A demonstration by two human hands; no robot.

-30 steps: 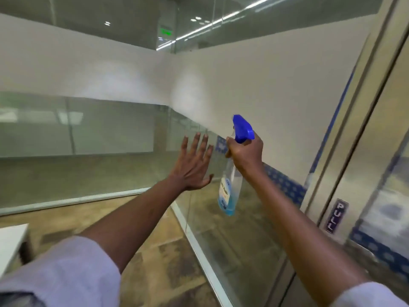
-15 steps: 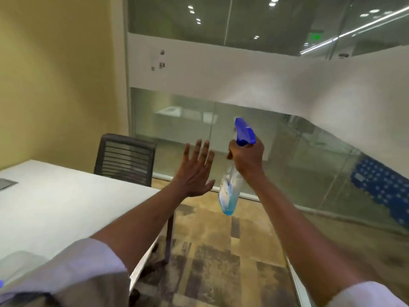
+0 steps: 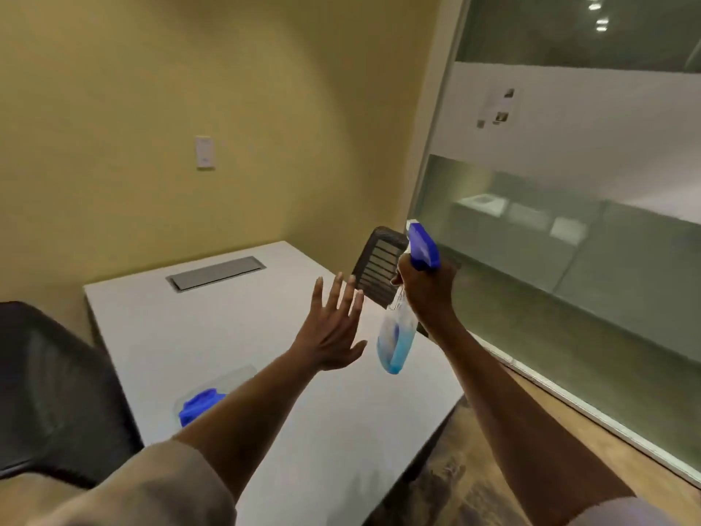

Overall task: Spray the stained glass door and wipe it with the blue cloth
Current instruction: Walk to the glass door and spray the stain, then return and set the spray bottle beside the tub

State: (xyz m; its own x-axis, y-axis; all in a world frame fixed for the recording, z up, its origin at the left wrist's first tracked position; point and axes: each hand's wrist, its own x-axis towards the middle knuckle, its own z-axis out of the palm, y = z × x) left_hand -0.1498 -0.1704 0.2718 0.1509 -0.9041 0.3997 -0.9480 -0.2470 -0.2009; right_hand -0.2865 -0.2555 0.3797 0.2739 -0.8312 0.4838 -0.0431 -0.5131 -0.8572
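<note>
A person's right hand (image 3: 426, 290) grips a spray bottle (image 3: 394, 336) above a white table (image 3: 341, 430); the left hand (image 3: 330, 336) spreads empty fingers (image 3: 335, 292) beside it, blue cloth (image 3: 199, 404) below.

White table (image 3: 212, 328), two black chairs (image 3: 379, 265)
</note>
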